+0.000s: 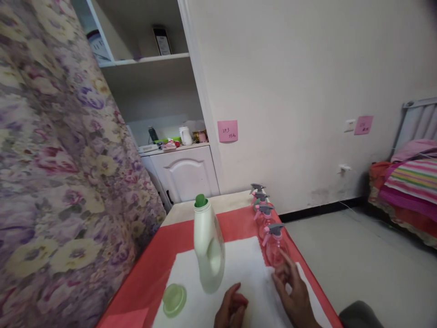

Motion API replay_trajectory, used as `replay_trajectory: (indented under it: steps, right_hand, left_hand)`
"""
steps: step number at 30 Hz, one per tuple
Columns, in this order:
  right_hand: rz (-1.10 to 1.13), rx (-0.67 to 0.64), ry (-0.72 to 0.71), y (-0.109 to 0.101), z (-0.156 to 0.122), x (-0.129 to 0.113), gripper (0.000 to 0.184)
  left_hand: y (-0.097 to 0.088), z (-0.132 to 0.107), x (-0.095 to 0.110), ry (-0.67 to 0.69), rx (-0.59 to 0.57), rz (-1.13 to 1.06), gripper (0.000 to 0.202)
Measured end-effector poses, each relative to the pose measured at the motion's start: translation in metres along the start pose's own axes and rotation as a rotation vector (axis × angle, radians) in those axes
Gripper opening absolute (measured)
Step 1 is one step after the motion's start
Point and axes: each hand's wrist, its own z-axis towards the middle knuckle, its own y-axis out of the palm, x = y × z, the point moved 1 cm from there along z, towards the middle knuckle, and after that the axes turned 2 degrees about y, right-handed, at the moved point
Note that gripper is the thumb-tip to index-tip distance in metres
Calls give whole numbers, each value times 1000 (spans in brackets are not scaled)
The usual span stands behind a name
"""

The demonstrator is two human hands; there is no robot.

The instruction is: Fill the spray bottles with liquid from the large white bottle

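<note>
My right hand [294, 294] is beside the nearest pink spray bottle [276, 250]. Its index finger reaches toward the bottle's side; whether it touches is unclear. The thumb is apart from the other bent fingers, and I see nothing held. My left hand [231, 307] hovers low over the white paper [251, 269], loosely curled, its fingers apart and nothing visible in them. Left of it stands a large pale green detergent jug [208, 246], upright and uncapped, with a green spout on top. A translucent green cap [174, 299] lies on the paper at the left.
Several more spray bottles [265, 223] with grey heads line the right edge of the red-covered table [235, 223]. A floral curtain [68, 182] hangs at left. Behind are a white cabinet [186, 171] and a wall [290, 91]; a bed [413, 182] stands at right.
</note>
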Motion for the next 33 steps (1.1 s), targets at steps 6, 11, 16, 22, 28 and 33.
replay_trajectory:
  steps: [6, 11, 16, 22, 28, 33]
  right_hand:
    - [71, -172, 6, 23, -11, -47, 77]
    - [6, -139, -14, 15, -9, -87, 77]
    - [-66, -173, -1, 7, -11, -104, 80]
    - [-131, -170, -32, 10, -17, -112, 81]
    - [-137, -172, -37, 11, -22, -118, 81]
    - [-139, -190, -62, 12, -26, -122, 80]
  left_hand:
    - [1, 3, 69, 227, 177, 347, 70]
    - [3, 1, 115, 243, 216, 494, 77]
    - [2, -5, 128, 218, 223, 529, 84]
    - [-1, -12, 134, 197, 220, 534, 84]
    - [-5, -16, 138, 202, 214, 517, 87]
    - [-6, -20, 143, 223, 225, 509, 86]
